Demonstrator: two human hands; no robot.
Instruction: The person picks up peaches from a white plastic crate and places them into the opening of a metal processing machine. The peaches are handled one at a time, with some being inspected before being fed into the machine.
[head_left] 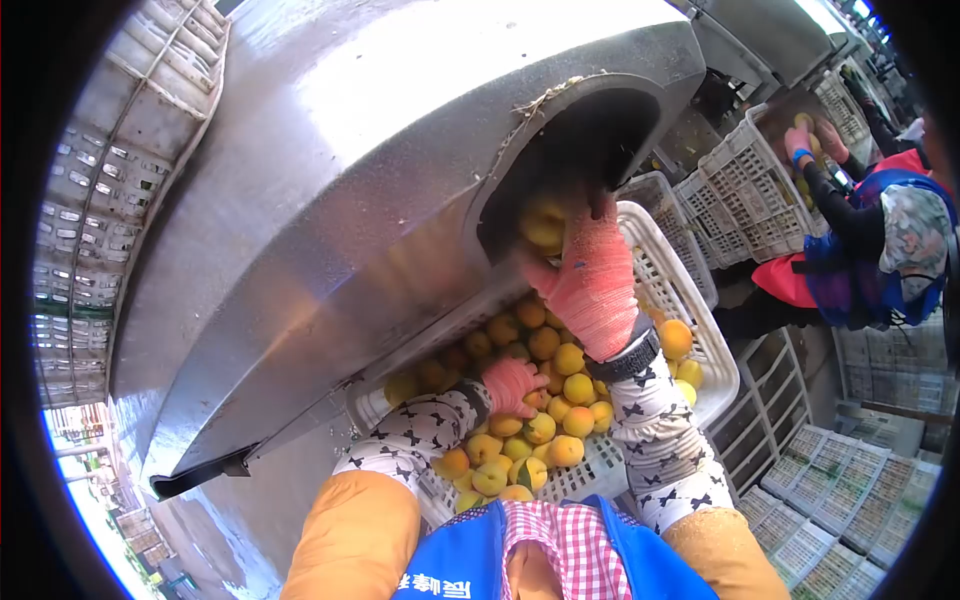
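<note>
At chute mouth [585, 150], right hand [590, 275] grip clamps fruit [543, 222]; left hand [512, 384] grip unclear.

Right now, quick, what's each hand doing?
Left hand: down in the crate, touching the yellow fruit; grip cannot be told.
Right hand: reaching into the chute opening; grip cannot be told.

Right hand [590, 280] reaching into chute opening [570, 160]; left hand [512, 385] on yellow fruit [560, 390] in crate [700, 330].

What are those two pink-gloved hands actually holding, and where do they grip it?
The right hand cups a yellow fruit from below at the chute's opening. The left hand rests among the fruit in the white crate; whether it grips one cannot be told.
</note>
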